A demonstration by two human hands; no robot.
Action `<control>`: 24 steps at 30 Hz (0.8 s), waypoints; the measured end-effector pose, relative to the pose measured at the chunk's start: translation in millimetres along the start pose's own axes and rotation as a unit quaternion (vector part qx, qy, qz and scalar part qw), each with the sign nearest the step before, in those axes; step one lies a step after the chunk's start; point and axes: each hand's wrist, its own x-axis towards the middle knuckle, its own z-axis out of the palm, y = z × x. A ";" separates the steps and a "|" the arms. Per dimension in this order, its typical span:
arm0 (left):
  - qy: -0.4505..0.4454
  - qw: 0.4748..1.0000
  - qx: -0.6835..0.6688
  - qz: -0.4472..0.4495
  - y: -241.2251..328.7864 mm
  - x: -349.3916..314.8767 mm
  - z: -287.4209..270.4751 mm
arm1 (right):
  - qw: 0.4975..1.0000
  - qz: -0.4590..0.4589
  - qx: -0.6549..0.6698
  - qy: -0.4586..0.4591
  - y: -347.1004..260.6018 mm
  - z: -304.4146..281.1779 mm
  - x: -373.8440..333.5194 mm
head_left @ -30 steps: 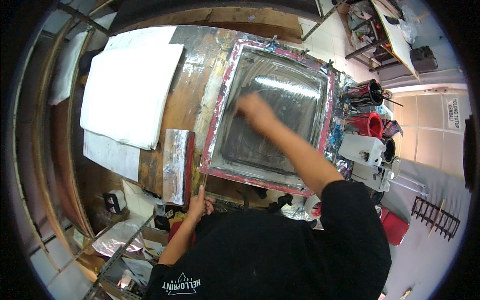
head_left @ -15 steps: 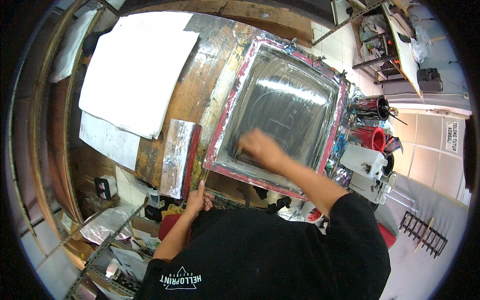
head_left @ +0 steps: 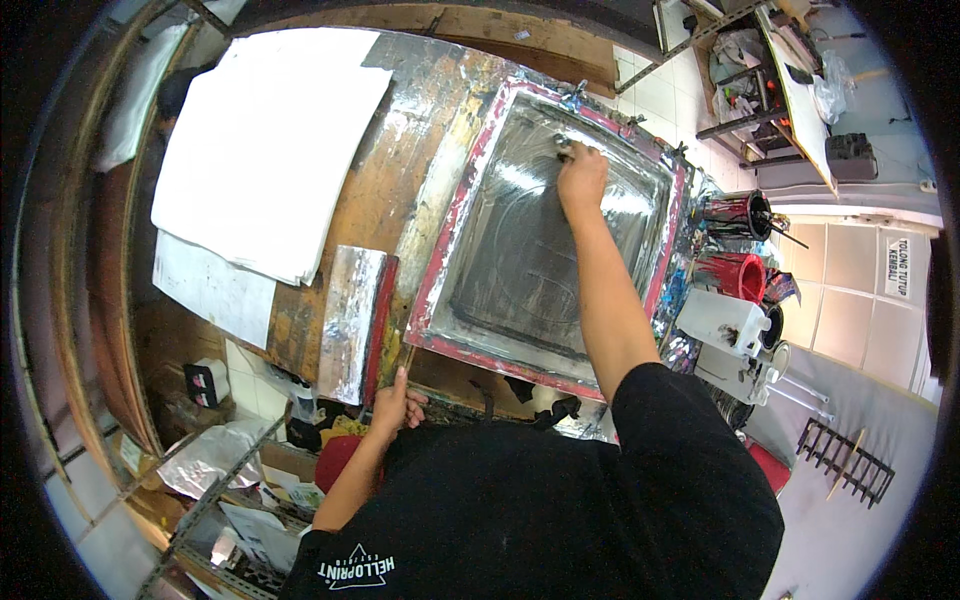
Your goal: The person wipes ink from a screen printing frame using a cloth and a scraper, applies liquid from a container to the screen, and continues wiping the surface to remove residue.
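A screen-printing frame [head_left: 433,283] with a red, paint-smeared border lies on the table, its grey mesh streaked with wet sheen. My right hand [head_left: 583,182] is over the far part of the mesh, fingers closed around a small dark thing, mostly hidden, that I cannot make out. Down at the near table edge, my left hand [head_left: 398,405] has its thumb pointing up and its fingers curled in; what they hold, if anything, is hidden. Just left of it lies a squeegee [head_left: 352,325] with a paint-smeared wooden face and a red edge.
A stack of white sheets [head_left: 265,150] covers the table's left side. Along the right edge stand a dark paint-stained pot [head_left: 735,215], a red pot [head_left: 738,274] and a white jug [head_left: 720,318]. A metal shelf [head_left: 225,475] is at lower left.
My right hand has swept from the near left part of the mesh to its far part, with the arm stretched out. My left hand stays at the table edge.
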 end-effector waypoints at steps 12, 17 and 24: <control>0.003 1.000 -0.006 -0.016 8.4 -4.3 -3.1 | 0.997 -0.063 -0.048 -0.016 -12.5 -6.4 11.7; 0.009 1.000 -0.017 -0.015 6.1 -4.1 0.4 | 0.884 -0.310 0.053 -0.345 -85.0 -51.5 -147.5; 0.006 1.000 -0.015 -0.009 7.7 -7.2 2.1 | 0.960 -0.214 -0.019 -0.178 43.9 -105.7 -72.6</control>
